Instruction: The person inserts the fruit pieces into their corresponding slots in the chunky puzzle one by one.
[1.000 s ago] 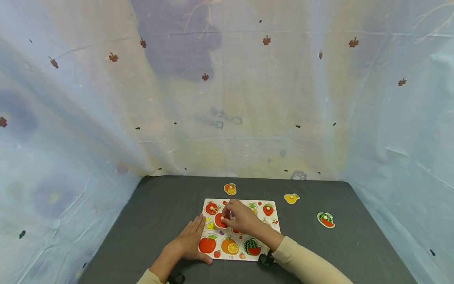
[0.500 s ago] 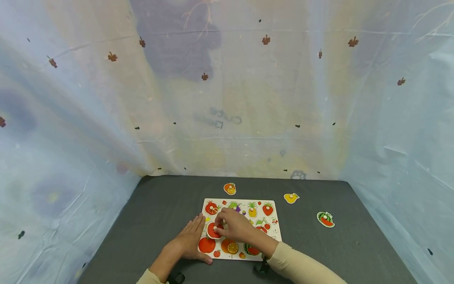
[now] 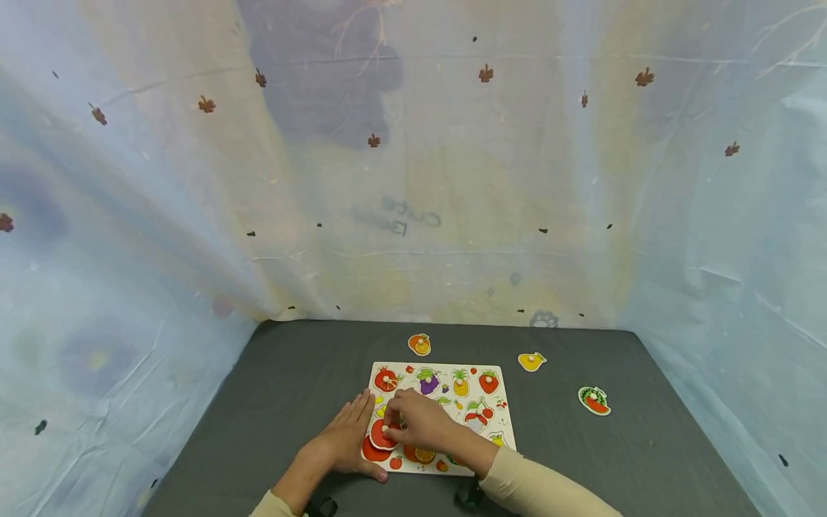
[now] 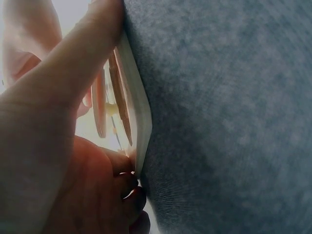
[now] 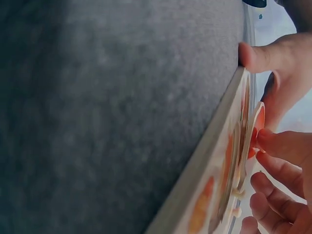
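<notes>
My right hand (image 3: 420,422) is pinching fruit piece (image 3: 381,436) by pale knob (image 3: 385,429), fingers nearly together; piece is facing up, long axis unclear, showing red, roundish, white-rimmed, hovering above near left corner of board (image 3: 446,370). My left hand (image 3: 347,436) is touching board's left edge.

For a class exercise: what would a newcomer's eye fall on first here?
Probably the bright fruit board on the dark table, the left hand at its left edge. Over its near-left part, the right hand pinches a red piece. An orange piece lies beyond the board, a pear piece and watermelon piece to its right.
</notes>
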A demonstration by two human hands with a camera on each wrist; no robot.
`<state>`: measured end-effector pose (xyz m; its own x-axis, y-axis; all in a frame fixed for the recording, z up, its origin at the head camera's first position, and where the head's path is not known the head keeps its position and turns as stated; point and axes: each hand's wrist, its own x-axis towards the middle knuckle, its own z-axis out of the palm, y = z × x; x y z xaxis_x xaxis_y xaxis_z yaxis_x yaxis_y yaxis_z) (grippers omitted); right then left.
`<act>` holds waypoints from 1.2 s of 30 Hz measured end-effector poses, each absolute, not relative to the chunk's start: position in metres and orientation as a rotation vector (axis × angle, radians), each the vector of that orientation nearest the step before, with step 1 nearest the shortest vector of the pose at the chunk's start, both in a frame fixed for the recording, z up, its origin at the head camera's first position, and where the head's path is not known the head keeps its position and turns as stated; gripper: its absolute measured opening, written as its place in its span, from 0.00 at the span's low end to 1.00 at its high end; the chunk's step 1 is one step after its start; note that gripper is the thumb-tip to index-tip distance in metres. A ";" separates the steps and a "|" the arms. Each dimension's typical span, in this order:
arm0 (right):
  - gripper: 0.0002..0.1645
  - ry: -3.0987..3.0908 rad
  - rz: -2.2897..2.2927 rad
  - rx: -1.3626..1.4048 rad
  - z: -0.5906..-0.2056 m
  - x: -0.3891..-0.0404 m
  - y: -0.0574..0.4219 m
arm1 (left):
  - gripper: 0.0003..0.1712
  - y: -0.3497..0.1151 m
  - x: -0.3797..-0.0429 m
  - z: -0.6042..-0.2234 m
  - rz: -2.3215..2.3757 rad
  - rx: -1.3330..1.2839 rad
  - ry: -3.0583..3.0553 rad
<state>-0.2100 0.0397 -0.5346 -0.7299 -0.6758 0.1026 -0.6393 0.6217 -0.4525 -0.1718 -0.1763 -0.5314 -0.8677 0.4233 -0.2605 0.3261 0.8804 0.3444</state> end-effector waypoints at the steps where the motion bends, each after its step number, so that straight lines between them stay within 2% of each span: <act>1: 0.09 2.754 -0.722 -1.116 -0.535 -0.209 0.039 | 0.84 -0.176 -0.172 -0.532 0.417 0.555 2.720; 12: 0.11 2.733 -0.704 -1.058 -0.536 -0.205 0.031 | 0.85 -0.182 -0.174 -0.542 0.545 0.645 2.719; 36: 0.09 2.619 -0.825 -1.074 -0.540 -0.200 0.025 | 0.85 -0.180 -0.172 -0.539 0.542 0.625 2.719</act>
